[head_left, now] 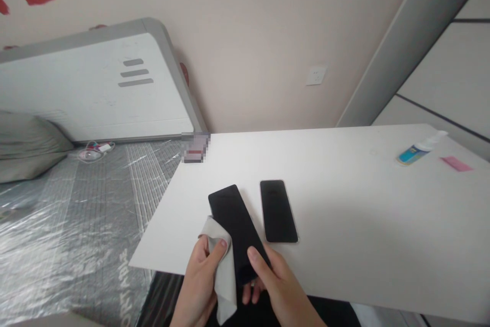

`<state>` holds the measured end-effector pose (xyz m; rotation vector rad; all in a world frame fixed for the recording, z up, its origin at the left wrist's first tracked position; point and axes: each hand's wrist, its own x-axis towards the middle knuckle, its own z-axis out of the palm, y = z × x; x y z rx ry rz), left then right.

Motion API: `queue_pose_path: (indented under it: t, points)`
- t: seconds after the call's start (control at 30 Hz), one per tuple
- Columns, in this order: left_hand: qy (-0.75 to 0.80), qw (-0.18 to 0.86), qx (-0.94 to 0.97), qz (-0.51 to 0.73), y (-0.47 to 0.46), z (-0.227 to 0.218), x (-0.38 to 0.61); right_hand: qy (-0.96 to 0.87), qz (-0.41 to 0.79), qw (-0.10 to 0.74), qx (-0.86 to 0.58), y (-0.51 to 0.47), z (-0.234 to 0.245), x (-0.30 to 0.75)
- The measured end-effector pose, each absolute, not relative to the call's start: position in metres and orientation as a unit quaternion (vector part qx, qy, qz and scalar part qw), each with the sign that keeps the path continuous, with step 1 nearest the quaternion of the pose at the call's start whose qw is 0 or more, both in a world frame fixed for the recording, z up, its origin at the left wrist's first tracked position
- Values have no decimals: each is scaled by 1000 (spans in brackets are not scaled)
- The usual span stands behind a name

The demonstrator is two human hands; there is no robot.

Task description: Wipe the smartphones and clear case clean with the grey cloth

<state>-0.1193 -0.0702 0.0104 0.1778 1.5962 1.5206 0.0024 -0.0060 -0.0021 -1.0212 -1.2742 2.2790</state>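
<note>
Left hand (198, 286): mine, closed in a pinch, thumb pressed on the grey microfibre cloth (222, 271), other fingers out of sight behind it.
Cloth: bunched in my left hand, hanging down past the fingers, top fold against the lower left edge of the held phone.
Right hand (279, 286): mine, curled around the black smartphone (235, 227), not open. Thumb (255, 260) lies on the dark face near the lower end, fingertips (248, 294) show underneath.
Held phone: in my right hand, tilted, between both hands, upper end over the table edge. Cannot tell if it touches the table.
Below hands: dark clothing (306, 314), mine by position.
Table: white tabletop (344, 215), hands at its near edge.
Second phone: smartphone (278, 211) flat on the table, dark screen up, pale rim, just beside the held phone, not touching.
Far corner of table: pixelated object (195, 147), too blurred to name.
Far right of table: blue bottle with white spray top (415, 153) on its side, pink slip (455, 164) just beside it.
Left of table, lower down: plastic-covered mattress (76, 215), white cable with plug (95, 151), grey-green pillow (28, 148).
Back: white grey-framed panel (99, 87), beige wall (248, 41), wall socket (316, 75).
</note>
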Motion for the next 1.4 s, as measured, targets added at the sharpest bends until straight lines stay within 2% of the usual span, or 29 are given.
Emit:
queue_pose_path:
  t: [0.2, 0.4, 0.53, 0.63, 0.8, 1.07, 1.2, 1.4]
  points:
    - [636, 409, 79, 649, -79, 10, -126, -263, 849, 196, -414, -12, 4, -18]
    - [554, 437, 2, 709, -90, -6, -128, -206, 857, 249, -401, -14, 1, -26]
    - [498, 458, 5, 737, -94, -11, -130, -184, 876, 237, -379, -9, 2, -27]
    - [409, 471, 8, 781, -95, -5, -133, -132, 887, 234, -375, -5, 5, -27]
    - [203, 514, 72, 830, -97, 10, -137, -74, 899, 276, -332, -2, 8, -21]
    - [60, 602, 143, 783, -98, 2, -149, -120, 882, 251, -379, 4, -1, -11]
    - [65, 616, 157, 769, -99, -4, -152, -138, 886, 228, -378, 7, -3, -9]
    - [291, 544, 59, 785, -113, -21, -150, -96, 903, 215, -360, 5, -1, -7]
